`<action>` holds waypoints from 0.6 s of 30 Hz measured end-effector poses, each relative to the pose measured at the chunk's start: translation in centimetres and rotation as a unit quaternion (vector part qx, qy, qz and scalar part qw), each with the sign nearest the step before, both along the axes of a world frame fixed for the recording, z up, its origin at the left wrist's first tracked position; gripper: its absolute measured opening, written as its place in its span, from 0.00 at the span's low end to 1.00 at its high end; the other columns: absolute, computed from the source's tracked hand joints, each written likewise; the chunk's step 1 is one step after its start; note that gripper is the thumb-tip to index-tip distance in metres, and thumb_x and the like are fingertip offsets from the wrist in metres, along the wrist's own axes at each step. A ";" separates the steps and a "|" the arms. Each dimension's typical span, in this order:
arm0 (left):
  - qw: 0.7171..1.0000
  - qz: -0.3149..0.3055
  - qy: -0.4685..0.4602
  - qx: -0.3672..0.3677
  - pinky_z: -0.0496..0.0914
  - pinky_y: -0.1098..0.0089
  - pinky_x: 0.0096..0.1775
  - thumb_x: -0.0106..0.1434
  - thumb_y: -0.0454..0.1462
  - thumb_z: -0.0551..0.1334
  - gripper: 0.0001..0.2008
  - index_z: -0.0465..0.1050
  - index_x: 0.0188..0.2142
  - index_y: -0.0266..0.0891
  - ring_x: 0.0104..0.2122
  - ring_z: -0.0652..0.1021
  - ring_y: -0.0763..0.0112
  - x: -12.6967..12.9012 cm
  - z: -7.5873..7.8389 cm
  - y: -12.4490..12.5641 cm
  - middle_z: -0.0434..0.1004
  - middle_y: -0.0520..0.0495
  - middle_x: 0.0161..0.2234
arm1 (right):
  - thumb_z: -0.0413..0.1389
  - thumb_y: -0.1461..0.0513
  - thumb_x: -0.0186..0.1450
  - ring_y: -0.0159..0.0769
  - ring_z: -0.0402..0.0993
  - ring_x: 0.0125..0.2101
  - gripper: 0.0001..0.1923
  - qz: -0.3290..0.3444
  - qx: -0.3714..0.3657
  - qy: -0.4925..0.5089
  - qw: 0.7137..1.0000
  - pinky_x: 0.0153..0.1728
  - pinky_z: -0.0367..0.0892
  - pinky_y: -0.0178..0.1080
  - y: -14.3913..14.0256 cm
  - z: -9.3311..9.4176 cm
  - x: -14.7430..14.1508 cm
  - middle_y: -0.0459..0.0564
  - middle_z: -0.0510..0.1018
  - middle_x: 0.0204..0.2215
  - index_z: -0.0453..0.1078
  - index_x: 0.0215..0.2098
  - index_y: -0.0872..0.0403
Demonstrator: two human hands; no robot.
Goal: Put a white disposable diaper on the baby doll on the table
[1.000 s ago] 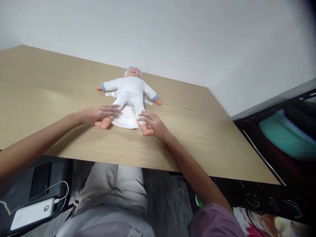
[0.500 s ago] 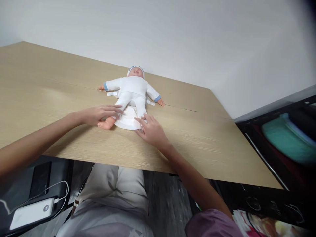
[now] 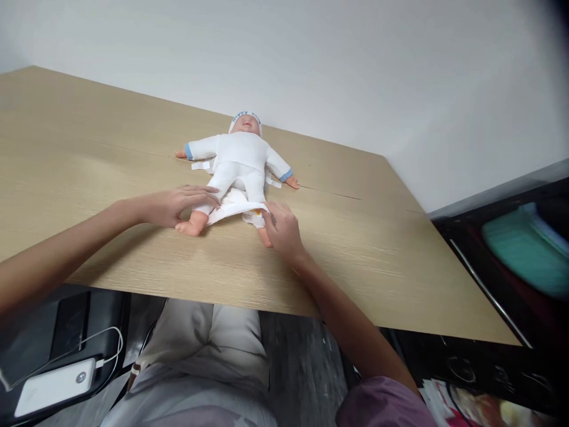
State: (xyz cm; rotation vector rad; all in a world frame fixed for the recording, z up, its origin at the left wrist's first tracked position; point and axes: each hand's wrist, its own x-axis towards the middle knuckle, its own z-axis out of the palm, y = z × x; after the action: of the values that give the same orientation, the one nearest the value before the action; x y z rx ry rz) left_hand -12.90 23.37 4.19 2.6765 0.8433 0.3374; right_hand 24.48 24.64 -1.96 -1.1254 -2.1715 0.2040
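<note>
A baby doll [image 3: 242,148] in a white suit with blue cuffs and a printed cap lies on its back, arms spread, feet toward me. An unfastened white diaper [image 3: 233,209] is under it, its front flap between the legs and its side tabs sticking out by the waist. My right hand [image 3: 283,230] pinches one corner of the flap and lifts it, so an orange-yellow print shows beneath. My left hand [image 3: 178,204] rests with fingers stretched out over the doll's leg on the left, just above its bare foot. Its thumb is partly hidden.
The doll lies on a wooden table [image 3: 355,255] against a white wall [image 3: 320,65]. On a black chair at lower left are a white power bank [image 3: 56,388] with a cable and a dark phone-like slab [image 3: 70,323]. A teal object [image 3: 527,252] stands at right.
My right hand has taken hold of the diaper flap's corner and raised it, moving slightly right. My left hand stays on the doll's leg. The view has shifted slightly.
</note>
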 end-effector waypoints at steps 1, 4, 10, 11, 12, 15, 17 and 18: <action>1.000 -0.001 0.002 -0.003 0.67 0.50 0.74 0.62 0.28 0.67 0.41 0.70 0.74 0.50 0.80 0.66 0.47 0.0 0.0 0.0 0.72 0.43 0.77 | 0.47 0.55 0.85 0.51 0.77 0.46 0.19 -0.002 0.000 0.011 1.000 0.50 0.73 0.49 0.1 -0.1 0.0 0.56 0.85 0.43 0.80 0.50 0.50; 1.000 -0.012 0.002 -0.014 0.66 0.52 0.75 0.63 0.28 0.66 0.42 0.69 0.75 0.51 0.80 0.65 0.49 -0.2 0.0 0.2 0.73 0.44 0.77 | 0.47 0.55 0.85 0.51 0.78 0.46 0.19 -0.001 -0.004 0.035 0.999 0.50 0.73 0.49 0.2 -0.2 -0.1 0.55 0.85 0.43 0.80 0.50 0.50; 1.000 -0.009 -0.003 -0.023 0.65 0.52 0.75 0.72 0.33 0.62 0.33 0.71 0.75 0.50 0.79 0.68 0.51 -0.4 0.4 0.3 0.75 0.44 0.75 | 0.48 0.56 0.84 0.53 0.78 0.49 0.18 -0.001 -0.016 0.026 1.000 0.53 0.73 0.50 0.1 0.0 -0.1 0.56 0.86 0.45 0.80 0.51 0.49; 1.000 0.001 -0.004 -0.023 0.65 0.52 0.75 0.74 0.35 0.62 0.30 0.71 0.74 0.50 0.78 0.69 0.49 -0.1 0.5 0.1 0.75 0.44 0.74 | 0.47 0.56 0.84 0.53 0.78 0.49 0.19 -0.004 -0.021 0.020 1.000 0.53 0.73 0.51 0.1 0.0 -0.1 0.57 0.86 0.46 0.81 0.52 0.49; 1.000 0.015 -0.007 -0.021 0.66 0.51 0.74 0.76 0.37 0.62 0.28 0.72 0.73 0.50 0.77 0.70 0.47 0.3 0.5 -0.3 0.76 0.43 0.74 | 0.47 0.56 0.84 0.53 0.78 0.49 0.19 -0.009 -0.026 0.016 0.999 0.53 0.73 0.51 0.1 0.1 -0.1 0.57 0.86 0.46 0.81 0.52 0.49; 0.996 0.080 -0.036 -0.002 0.68 0.48 0.69 0.78 0.51 0.64 0.25 0.73 0.69 0.46 0.70 0.74 0.42 2.3 -0.1 -1.5 0.78 0.38 0.69 | 0.46 0.55 0.84 0.54 0.79 0.49 0.20 -0.018 -0.035 0.018 0.999 0.54 0.74 0.51 0.2 0.1 -0.3 0.58 0.86 0.46 0.81 0.52 0.50; 0.989 0.132 -0.064 0.025 0.70 0.47 0.66 0.73 0.60 0.68 0.29 0.74 0.62 0.44 0.66 0.76 0.40 4.0 -0.9 -2.1 0.80 0.36 0.64 | 0.46 0.56 0.83 0.53 0.79 0.49 0.21 -0.016 -0.034 0.025 0.999 0.54 0.73 0.51 0.2 0.1 -0.4 0.58 0.86 0.46 0.81 0.51 0.50; 0.984 0.154 -0.075 0.039 0.70 0.46 0.65 0.71 0.61 0.69 0.30 0.75 0.58 0.44 0.63 0.76 0.40 4.7 -1.3 -2.2 0.82 0.36 0.61 | 0.46 0.56 0.83 0.53 0.79 0.49 0.20 -0.015 -0.034 0.028 0.999 0.54 0.73 0.51 0.2 0.2 -0.5 0.58 0.86 0.46 0.81 0.51 0.50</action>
State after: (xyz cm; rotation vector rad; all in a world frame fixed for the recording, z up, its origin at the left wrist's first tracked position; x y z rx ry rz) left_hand -8.23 21.15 2.92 2.5468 1.2195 0.6473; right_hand 24.00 24.83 -1.76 -1.1753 -2.1122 0.2942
